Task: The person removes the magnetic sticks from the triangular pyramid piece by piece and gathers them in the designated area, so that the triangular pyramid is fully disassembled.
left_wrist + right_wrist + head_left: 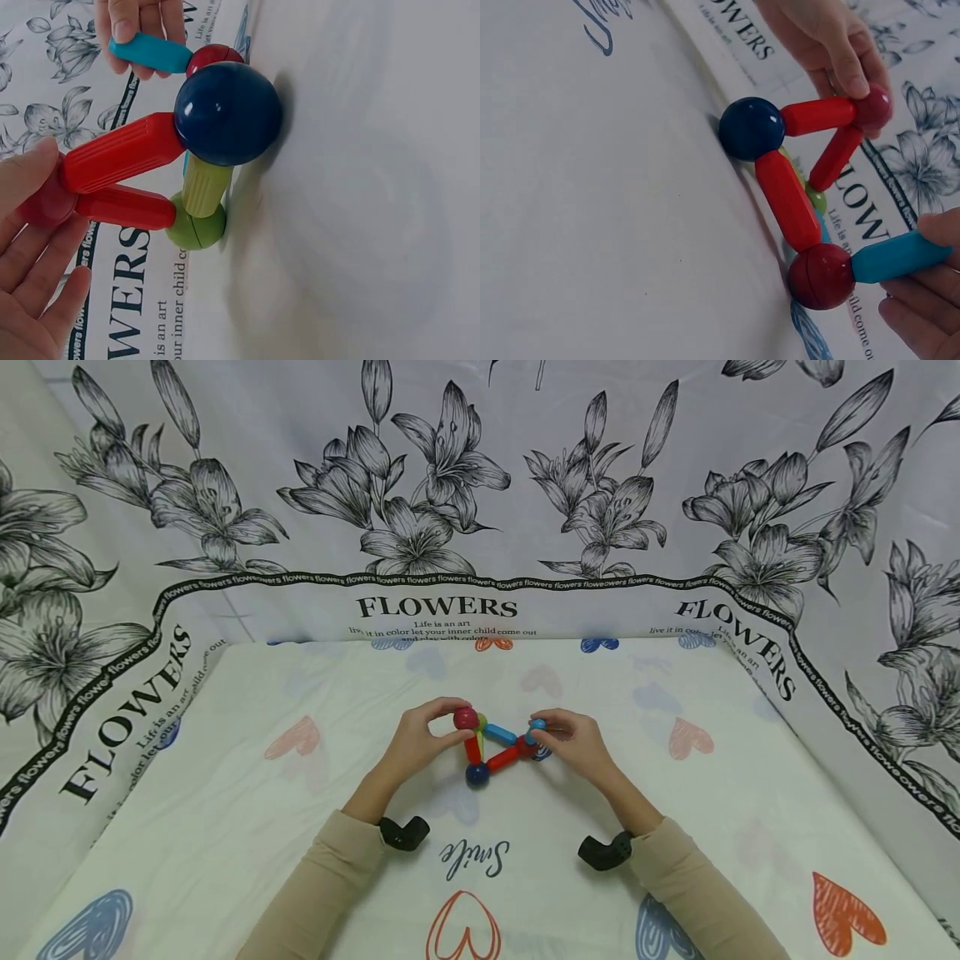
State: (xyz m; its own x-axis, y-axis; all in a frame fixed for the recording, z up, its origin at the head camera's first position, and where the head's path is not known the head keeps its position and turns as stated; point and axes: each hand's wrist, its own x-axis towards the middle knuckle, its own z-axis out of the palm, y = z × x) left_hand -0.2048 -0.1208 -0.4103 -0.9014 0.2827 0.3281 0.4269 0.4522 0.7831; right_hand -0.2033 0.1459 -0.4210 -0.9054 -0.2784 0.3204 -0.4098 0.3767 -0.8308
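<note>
Red, blue and green sticks and balls form a small frame (495, 745) that sits near the middle of the heart-printed sheet (225, 793), well away from its front edge and nearer the far edge under the flowered backdrop (480, 485). Seen from the head, the left hand (423, 739) curls its fingers round the raised dark red ball (466, 718) at the top of the frame, while the right hand (573, 739) pinches a light blue stick (536, 727) at the frame's right end; a dark blue ball (477, 774) rests on the sheet at the corner nearest the person. From the left wrist, the dark blue ball (228, 112) fills the centre, joined to a red stick (120, 152) and a green stick (205, 185) that runs to a green ball (195, 223); a second red stick (124, 208) meets the green ball, and both red sticks end at the ball under the left hand's fingers (30, 225). Across the frame, the right hand (139, 26) grips the light blue stick (148, 54). From the right wrist, the right hand (922, 300) holds that blue stick (900, 256) against a dark red ball (821, 275), and a red stick (787, 189) links this to the dark blue ball (751, 128). Beyond it, the left hand (825, 37) pinches the upper red ball (874, 107).
</note>
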